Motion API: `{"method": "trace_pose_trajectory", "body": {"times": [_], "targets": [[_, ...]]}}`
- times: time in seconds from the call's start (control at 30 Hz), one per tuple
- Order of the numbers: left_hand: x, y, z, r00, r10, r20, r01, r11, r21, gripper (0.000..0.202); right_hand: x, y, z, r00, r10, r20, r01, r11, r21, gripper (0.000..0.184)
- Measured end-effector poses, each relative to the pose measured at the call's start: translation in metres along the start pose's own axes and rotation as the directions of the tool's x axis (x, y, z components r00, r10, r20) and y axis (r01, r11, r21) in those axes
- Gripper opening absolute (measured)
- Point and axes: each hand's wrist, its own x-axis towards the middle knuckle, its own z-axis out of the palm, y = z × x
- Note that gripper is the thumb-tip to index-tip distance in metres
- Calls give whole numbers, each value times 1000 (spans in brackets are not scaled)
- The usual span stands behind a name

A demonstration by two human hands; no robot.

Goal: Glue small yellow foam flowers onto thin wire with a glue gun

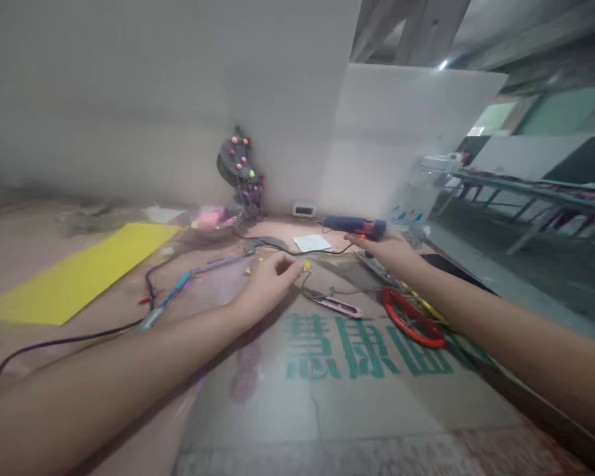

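Note:
My left hand (268, 281) reaches forward over the cardboard sheet (357, 390), fingers pinched close to a small yellow piece (307, 266). Whether the fingertips hold it is blurred. My right hand (384, 248) stretches to the back right and rests against a blue tool (356, 226) with a red light. Its fingers are partly hidden, so I cannot see whether they wrap round the tool. A black cable (297, 251) runs from the tool between the two hands.
Pink thread snips (334, 304) and red-handled scissors (412, 320) lie on the cardboard. A yellow sheet (82, 271) lies at left, beside a pen-like tool (166, 301) on a dark cord. A dark stand with coloured beads (240, 168) sits by the back wall.

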Motion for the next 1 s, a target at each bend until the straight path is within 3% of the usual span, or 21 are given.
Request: {"method": "trace_pose_trajectory", "body": {"times": [0.2, 0.4, 0.67, 0.83, 0.9, 1.0], "targets": [[-2, -2, 0, 1000, -25, 2, 25, 1000, -16, 23, 64, 15, 40, 991, -32, 127, 52, 987, -151, 34], [-2, -3, 0, 999, -36, 3, 36, 999, -29, 22, 85, 32, 54, 975, -5, 224, 53, 976, -209, 32], [-2, -3, -1, 999, -38, 18, 38, 999, 4, 23, 79, 37, 41, 961, -71, 266, 159, 932, -325, 48], [-1, -7, 0, 1000, -23, 16, 23, 1000, -7, 23, 60, 33, 21, 964, -126, 235, 221, 871, -439, 56], [-1, -6, 0, 1000, -25, 19, 26, 1000, -14, 22, 47, 27, 11, 955, -204, 217, 285, 836, -469, 49], [-2, -5, -1, 1000, -14, 18, 15, 1000, -17, 21, 20, 12, 5, 891, -431, 144, 447, 772, -452, 31]]}}
